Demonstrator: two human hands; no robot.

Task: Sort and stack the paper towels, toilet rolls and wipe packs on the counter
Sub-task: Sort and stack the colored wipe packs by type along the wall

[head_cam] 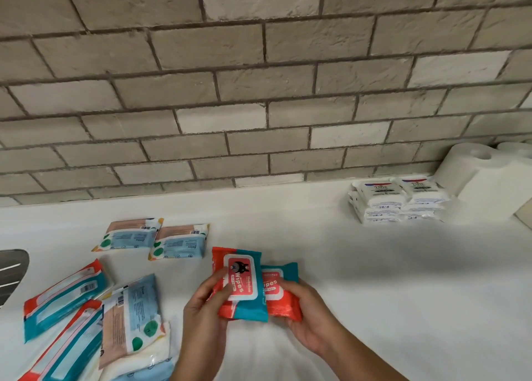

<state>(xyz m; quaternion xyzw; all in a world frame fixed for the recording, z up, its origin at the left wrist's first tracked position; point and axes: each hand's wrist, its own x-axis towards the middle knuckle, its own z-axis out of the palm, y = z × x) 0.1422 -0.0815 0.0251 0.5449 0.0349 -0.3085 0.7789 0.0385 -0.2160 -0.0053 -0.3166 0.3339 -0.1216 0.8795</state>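
**Both hands busy with the red-and-teal wipes**

Left hand (207, 303) grips a soft red-and-teal plastic wipe pack (244, 308), thumb on its white-rimmed red "Wipes" lid. Right hand (305, 308) holds a matching second pack (280, 294), tucked partly under the first, over the white counter (288, 222). Loose pastel wipe packs (129, 235) lie left of the left hand. White stacked wipe packs (383, 199) and white paper towel rolls (472, 170) sit well beyond the right.

The left hand (205, 305) reaches in from the 6 o'clock edge and pinches a red-and-teal wipe pack (241, 282), thumb laid on its lid and fingers beneath. The right hand (305, 314), at its 3 o'clock, enters from 5 o'clock and curls round a second wipe pack (280, 297).
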